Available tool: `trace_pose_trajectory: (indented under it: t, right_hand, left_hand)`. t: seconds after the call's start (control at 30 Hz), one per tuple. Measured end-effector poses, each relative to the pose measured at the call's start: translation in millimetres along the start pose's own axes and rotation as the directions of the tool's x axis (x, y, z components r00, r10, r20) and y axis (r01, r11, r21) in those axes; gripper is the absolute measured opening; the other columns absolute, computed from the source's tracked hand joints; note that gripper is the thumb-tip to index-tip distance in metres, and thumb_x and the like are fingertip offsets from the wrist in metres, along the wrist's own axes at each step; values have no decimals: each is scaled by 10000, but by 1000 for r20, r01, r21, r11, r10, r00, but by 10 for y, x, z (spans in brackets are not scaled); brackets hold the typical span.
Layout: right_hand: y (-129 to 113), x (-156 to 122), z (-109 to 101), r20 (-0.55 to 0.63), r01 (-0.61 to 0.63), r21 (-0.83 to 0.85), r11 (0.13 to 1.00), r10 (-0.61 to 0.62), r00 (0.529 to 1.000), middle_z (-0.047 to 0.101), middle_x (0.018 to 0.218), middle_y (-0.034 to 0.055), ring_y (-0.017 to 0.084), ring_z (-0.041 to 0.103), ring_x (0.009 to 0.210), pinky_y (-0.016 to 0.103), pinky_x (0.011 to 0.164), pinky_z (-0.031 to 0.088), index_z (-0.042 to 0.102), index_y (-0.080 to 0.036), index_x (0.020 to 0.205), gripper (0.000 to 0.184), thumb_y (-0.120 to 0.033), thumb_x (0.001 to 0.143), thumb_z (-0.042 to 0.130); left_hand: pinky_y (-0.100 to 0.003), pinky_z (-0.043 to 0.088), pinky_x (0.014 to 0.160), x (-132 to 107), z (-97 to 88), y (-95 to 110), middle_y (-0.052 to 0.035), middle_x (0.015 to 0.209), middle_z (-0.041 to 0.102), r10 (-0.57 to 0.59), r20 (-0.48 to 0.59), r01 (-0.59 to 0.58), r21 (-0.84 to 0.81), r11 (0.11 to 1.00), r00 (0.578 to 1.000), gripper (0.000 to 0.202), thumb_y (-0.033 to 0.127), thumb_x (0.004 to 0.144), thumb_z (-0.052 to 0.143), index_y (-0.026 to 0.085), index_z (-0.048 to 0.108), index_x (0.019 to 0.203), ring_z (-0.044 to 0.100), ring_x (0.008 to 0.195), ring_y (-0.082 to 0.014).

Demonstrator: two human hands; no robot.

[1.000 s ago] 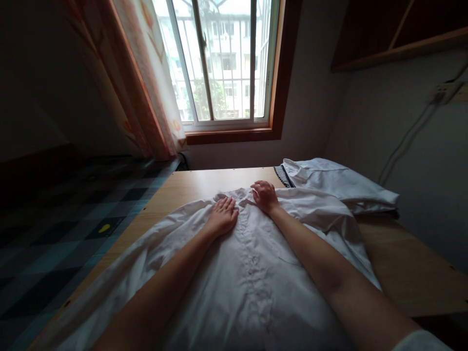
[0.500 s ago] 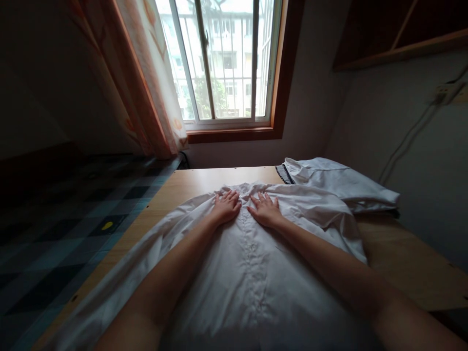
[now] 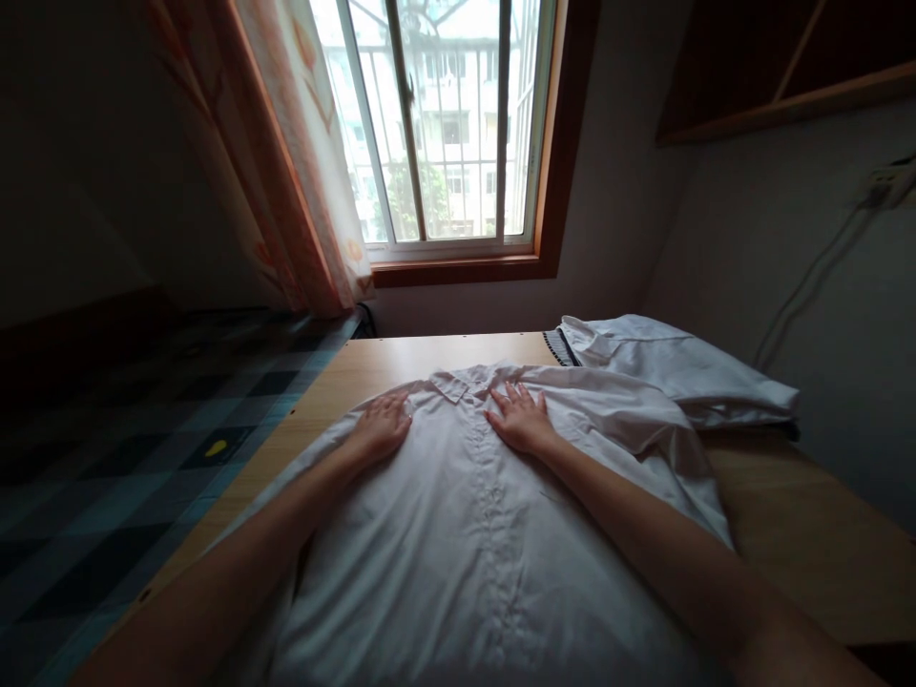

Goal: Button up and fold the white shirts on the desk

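A white button-up shirt (image 3: pixel 472 534) lies front-up on a light wooden table (image 3: pixel 372 358), its collar toward the window. My left hand (image 3: pixel 379 425) rests flat on the shirt's left shoulder, fingers stretched out. My right hand (image 3: pixel 519 418) lies flat just right of the button row, below the collar, fingers spread. Neither hand holds anything. The shirt's right sleeve is bunched toward the table's right side.
A second white garment (image 3: pixel 679 367) lies folded at the table's far right, near the wall. A window (image 3: pixel 444 124) with a patterned curtain (image 3: pixel 301 162) is behind the table. A checked bed cover (image 3: pixel 107 448) lies to the left. A shelf (image 3: pixel 780 86) hangs upper right.
My left hand has slid left from beside the button row to the shirt's shoulder. My right hand, curled at the collar a second ago, now lies flat. The collar lies smoother.
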State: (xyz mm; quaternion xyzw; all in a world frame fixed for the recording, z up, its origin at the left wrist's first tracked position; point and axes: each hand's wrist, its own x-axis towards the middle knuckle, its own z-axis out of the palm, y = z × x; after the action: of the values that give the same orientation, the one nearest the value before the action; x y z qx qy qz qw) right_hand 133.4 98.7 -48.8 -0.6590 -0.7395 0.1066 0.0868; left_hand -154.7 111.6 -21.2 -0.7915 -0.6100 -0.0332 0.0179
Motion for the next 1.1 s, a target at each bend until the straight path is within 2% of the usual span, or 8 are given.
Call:
trace_pose_trajectory:
  t: [0.07, 0.2, 0.4, 0.5, 0.57, 0.63, 0.77, 1.1]
  right_hand:
    - [2, 1, -8, 7, 6, 8, 1000, -6, 1000, 157, 1669, 77, 301, 83, 1531, 607, 1182, 18, 285, -295, 1579, 647, -588, 1002, 267]
    - [4, -7, -6, -1, 13, 11, 1000, -13, 1000, 160, 1669, 78, 301, 82, 1530, 609, 1180, 9, 286, -291, 1579, 648, -586, 1002, 275]
    - [3, 7, 2, -15, 6, 20, 1000, -6, 1000, 175, 1666, 67, 291, 97, 1529, 602, 1183, 20, 305, -303, 1571, 640, -588, 998, 283]
    - [5, 30, -5, -5, 3, 15, 1000, -3, 1000, 173, 1666, 73, 295, 99, 1529, 602, 1183, 22, 305, -299, 1571, 645, -590, 997, 281]
    - [8, 44, -7, -9, 0, 11, 1000, 0, 1000, 174, 1666, 74, 297, 100, 1529, 604, 1184, 24, 307, -297, 1571, 645, -589, 997, 279]
    - [10, 54, -7, -12, -1, 8, 1000, 1, 1000, 172, 1666, 72, 298, 101, 1530, 606, 1184, 25, 309, -296, 1571, 645, -588, 996, 277]
    - [18, 72, -8, 2, 5, 0, 1000, -5, 1000, 164, 1668, 72, 298, 91, 1531, 610, 1183, 21, 299, -293, 1574, 653, -594, 996, 265]
    - [46, 301, 16, 4, 51, -5, 999, -51, 999, 158, 1669, 75, 302, 99, 1530, 626, 1176, 16, 295, -304, 1574, 663, -615, 989, 278]
  left_hand:
    - [-389, 263, 1205, 9, 58, -107, -123, 1557, 434, 22, 8, -22, -22, 1000, 1000, 651, 441, 953, 330, 96, 418, 1498, 380, 1440, -252]
    - [-342, 233, 1213, 53, 46, -302, -71, 1568, 429, 150, 11, -149, -47, 988, 989, 686, 557, 933, 328, 163, 473, 1475, 365, 1449, -210]
    - [-335, 243, 1204, 176, -55, -491, -51, 1554, 452, 216, 32, -216, -13, 976, 976, 611, 487, 961, 284, 210, 493, 1464, 382, 1441, -184]
    - [-337, 257, 1197, 221, -83, -342, -61, 1511, 508, 206, 21, -207, 61, 976, 978, 538, 390, 966, 306, 208, 559, 1405, 414, 1417, -195]
    - [-377, 231, 1210, 226, -71, -111, -79, 1525, 488, 125, -42, -120, 118, 986, 991, 511, 344, 955, 352, 198, 569, 1394, 372, 1445, -231]
    - [-448, 162, 1230, 218, -25, 168, -91, 1592, 386, 6, -110, 8, 123, 992, 994, 553, 363, 957, 379, 195, 476, 1475, 256, 1503, -265]
    - [-595, 160, 1194, 206, 109, 530, -107, 1640, 268, -219, 4, 219, 1, 976, 976, 625, 530, 986, 281, 243, 393, 1530, 195, 1519, -337]
    - [-633, 166, 1170, 375, 158, 303, -119, 1644, 250, -174, 45, 174, 11, 985, 984, 720, 678, 946, 249, 293, 361, 1543, 205, 1509, -377]
